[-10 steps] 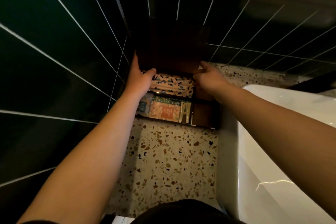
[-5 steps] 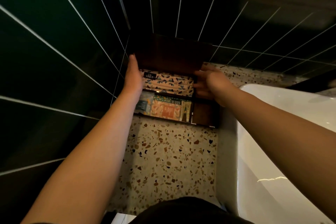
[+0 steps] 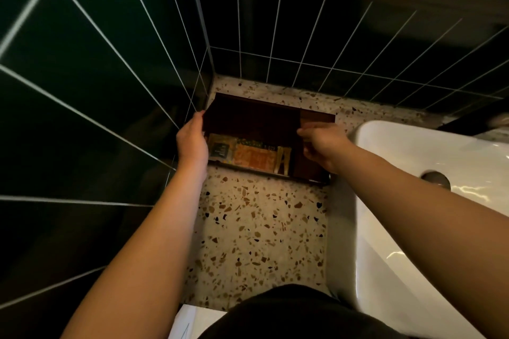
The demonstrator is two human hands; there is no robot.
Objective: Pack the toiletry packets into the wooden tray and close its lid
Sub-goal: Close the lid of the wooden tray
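A dark wooden tray (image 3: pixel 275 173) sits in the back corner of a terrazzo counter. Its dark lid (image 3: pixel 253 121) lies low over the back half, hiding the rear row. In the front row I see several toiletry packets (image 3: pixel 248 155): a dark one, an orange one, a thin tan one. My left hand (image 3: pixel 192 140) grips the lid's left edge. My right hand (image 3: pixel 322 143) holds the lid's right end, fingers curled over its front edge, above an empty right-hand compartment.
Dark green tiled walls close in on the left and behind the tray. A white basin (image 3: pixel 429 201) fills the right side, close to the tray's right end. The terrazzo counter (image 3: pixel 261 228) stretches from the tray toward me.
The lid has swung down from upright to nearly flat over the tray, covering the patterned rear packets. Both hands came down with it.
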